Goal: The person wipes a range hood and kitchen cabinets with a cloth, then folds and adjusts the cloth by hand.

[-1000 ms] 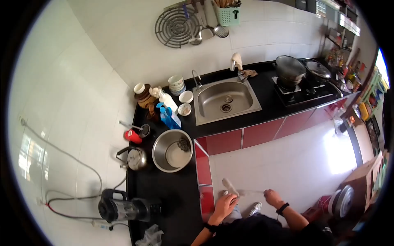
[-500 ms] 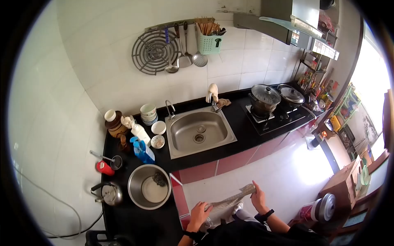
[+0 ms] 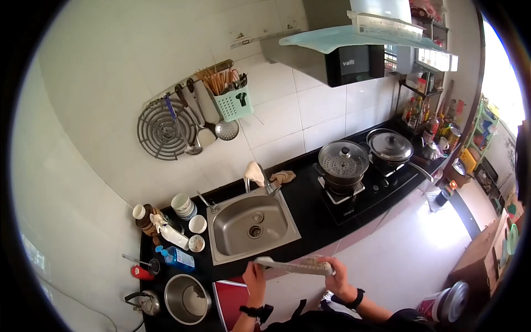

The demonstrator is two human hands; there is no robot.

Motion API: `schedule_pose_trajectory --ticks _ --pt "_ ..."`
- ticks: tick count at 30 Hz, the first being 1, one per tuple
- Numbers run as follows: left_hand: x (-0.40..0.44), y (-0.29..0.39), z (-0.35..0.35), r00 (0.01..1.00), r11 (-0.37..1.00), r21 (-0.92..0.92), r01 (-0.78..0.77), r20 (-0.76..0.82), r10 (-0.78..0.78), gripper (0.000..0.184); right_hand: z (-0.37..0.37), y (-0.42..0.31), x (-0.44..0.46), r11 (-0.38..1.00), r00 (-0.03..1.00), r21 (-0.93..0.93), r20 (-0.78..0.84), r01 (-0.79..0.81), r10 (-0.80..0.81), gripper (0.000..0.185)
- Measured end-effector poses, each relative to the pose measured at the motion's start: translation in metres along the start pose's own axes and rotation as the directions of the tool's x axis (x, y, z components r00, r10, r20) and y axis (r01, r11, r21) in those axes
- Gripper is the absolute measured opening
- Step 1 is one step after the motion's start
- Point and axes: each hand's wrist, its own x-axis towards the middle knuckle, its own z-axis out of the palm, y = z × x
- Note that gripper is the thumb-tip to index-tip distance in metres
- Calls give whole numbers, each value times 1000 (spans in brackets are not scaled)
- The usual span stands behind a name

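Observation:
A light grey-beige cloth (image 3: 296, 268), apparently folded into a strip, stretches between my two hands in front of the counter edge. My left hand (image 3: 255, 281) grips its left end, and my right hand (image 3: 337, 278) has its fingers closed on the right end. Just beyond the cloth lies the stainless steel sink (image 3: 227, 255), set into the black counter. A pale cloth (image 3: 254, 173) hangs over the faucet behind it, and a brown rag (image 3: 283, 177) lies beside that. Both wrists wear black bands.
A glass-lidded pot (image 3: 344, 160) and a lidded pan (image 3: 390, 147) stand on the gas stove to the right, under the range hood (image 3: 354, 63). On the left are a large steel pot (image 3: 187, 299), a kettle (image 3: 145, 302), a blue bottle (image 3: 179, 258) and stacked bowls (image 3: 183, 206).
My hands have risen towards the counter with the cloth, which now spans nearly level and looks folded narrower. My view has turned, bringing the stove and range hood closer.

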Motion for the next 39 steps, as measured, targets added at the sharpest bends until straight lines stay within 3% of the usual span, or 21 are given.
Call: schedule_pose_trajectory --ticks 1,2,4,8,10,12,15,18,21,23,24,27,30,36,39 --pt "16 13 19 998 978 -207 1 -59 -14 18 -11 -4 18 998 999 -25 2 51 -51 53" --pt "36 27 34 993 918 -396 -23 -116 -25 17 -20 0 42 978 978 -27 -19 206 -206 54" --pt "73 86 42 987 705 -705 82 -43 -158 23 -48 -10 81 961 962 -47 48 272 -269 50" --pt "139 189 60 927 702 -675 -227 -370 -57 22 -90 -47 160 810 816 -105 92 577 -570 45" --pt "164 237 62 917 630 -725 -278 -396 -52 25 -89 -72 198 701 699 -179 -81 691 -710 46" --pt "188 271 66 906 577 -730 -367 -422 42 29 -103 -84 225 610 618 -230 -42 758 -785 44" --pt "221 320 73 900 479 -767 -428 -407 153 42 -111 -102 257 507 541 -353 -2 786 -841 42" --pt "256 358 99 782 366 -691 -623 -547 299 45 -113 -123 280 430 507 -464 47 774 -861 49" --pt "282 379 123 810 233 -824 -516 -382 444 50 -110 -130 298 380 521 -575 94 724 -849 63" --pt "289 398 124 761 247 -803 -543 -346 549 54 -104 -121 311 432 582 -609 62 666 -811 68" --pt "293 400 127 749 242 -802 -546 -337 571 55 -100 -115 319 450 608 -633 39 629 -793 69" --pt "317 395 144 733 209 -815 -540 -333 594 55 -76 -102 358 402 556 -697 -6 594 -831 71" --pt "341 392 142 720 201 -825 -528 -309 621 56 -52 -100 371 409 600 -735 -2 542 -800 71" --pt "378 398 149 737 157 -869 -469 -287 611 57 -29 -98 383 292 582 -833 44 470 -812 75" --pt "378 398 151 709 65 -896 -438 -300 638 61 -29 -94 385 312 564 -827 7 467 -825 75"
